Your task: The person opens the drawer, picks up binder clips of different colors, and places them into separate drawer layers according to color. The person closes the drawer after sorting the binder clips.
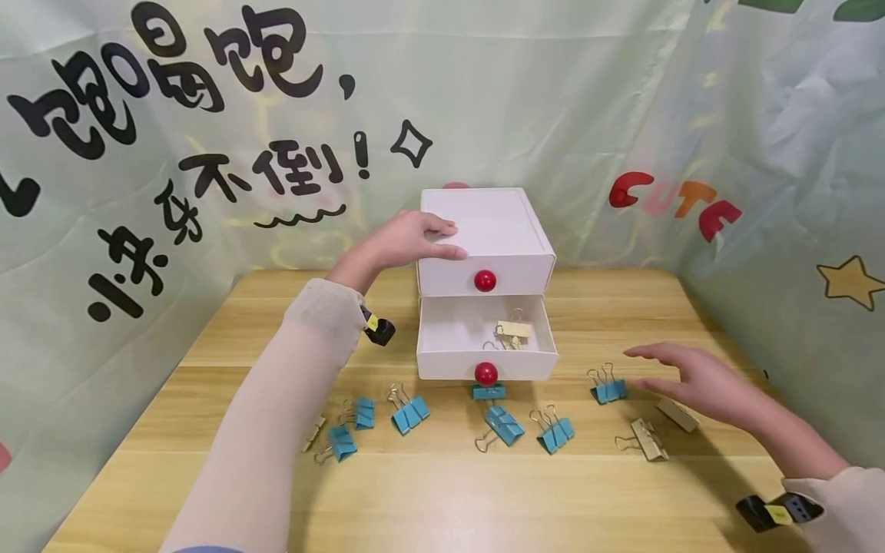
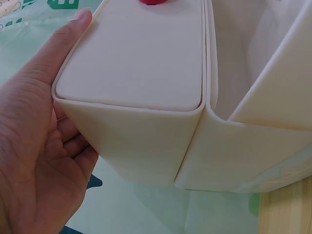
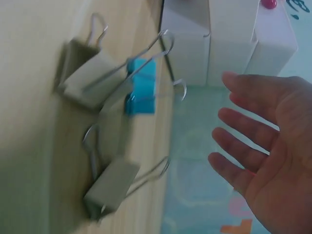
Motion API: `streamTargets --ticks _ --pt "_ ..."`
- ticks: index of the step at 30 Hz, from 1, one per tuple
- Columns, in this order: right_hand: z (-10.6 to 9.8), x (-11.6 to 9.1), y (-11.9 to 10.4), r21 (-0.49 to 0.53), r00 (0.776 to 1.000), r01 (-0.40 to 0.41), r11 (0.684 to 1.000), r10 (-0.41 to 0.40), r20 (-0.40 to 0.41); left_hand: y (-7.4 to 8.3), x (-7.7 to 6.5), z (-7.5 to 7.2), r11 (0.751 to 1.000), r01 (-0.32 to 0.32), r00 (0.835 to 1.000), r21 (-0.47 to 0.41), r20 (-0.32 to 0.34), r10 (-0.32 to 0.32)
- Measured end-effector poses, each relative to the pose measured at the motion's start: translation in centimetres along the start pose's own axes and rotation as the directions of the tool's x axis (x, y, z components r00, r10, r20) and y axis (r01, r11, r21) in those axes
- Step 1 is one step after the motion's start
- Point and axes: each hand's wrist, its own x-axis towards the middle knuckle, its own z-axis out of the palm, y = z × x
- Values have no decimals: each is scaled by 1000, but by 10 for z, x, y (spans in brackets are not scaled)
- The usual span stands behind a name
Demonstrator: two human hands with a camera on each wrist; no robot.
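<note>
My left hand point(image 1: 406, 240) rests on the left part of the top of a white two-drawer box point(image 1: 487, 219), thumb near the front edge. The lower drawer point(image 1: 449, 365), with a red knob point(image 1: 486, 374), is pulled out and holds beige binder clips point(image 1: 513, 330). The upper drawer point(image 2: 129, 58) is closed. My right hand point(image 1: 698, 382) hovers with spread fingers and nothing in them, near a beige binder clip point(image 1: 677, 415), another beige binder clip point(image 1: 648, 441) and a blue binder clip point(image 1: 608, 390). In the right wrist view its fingers point(image 3: 243, 139) are apart from the clips.
Several more blue binder clips point(image 1: 410, 415) lie along the wooden table point(image 1: 498, 507) before the box, one right under the drawer front. A beige clip point(image 1: 313, 434) is partly hidden behind my left sleeve. A printed cloth point(image 1: 553, 100) hangs behind and at the sides.
</note>
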Motion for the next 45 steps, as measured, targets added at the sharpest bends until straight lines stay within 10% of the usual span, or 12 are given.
streamTargets --ticks 26,45 --pt "25 -51 46 6 971 -30 1000 28 237 0 -1 1 1000 1 1000 -4 4 -1" --pt "29 -38 37 -64 994 -72 995 77 72 -1 1 1 1000 0 1000 -2 1 0"
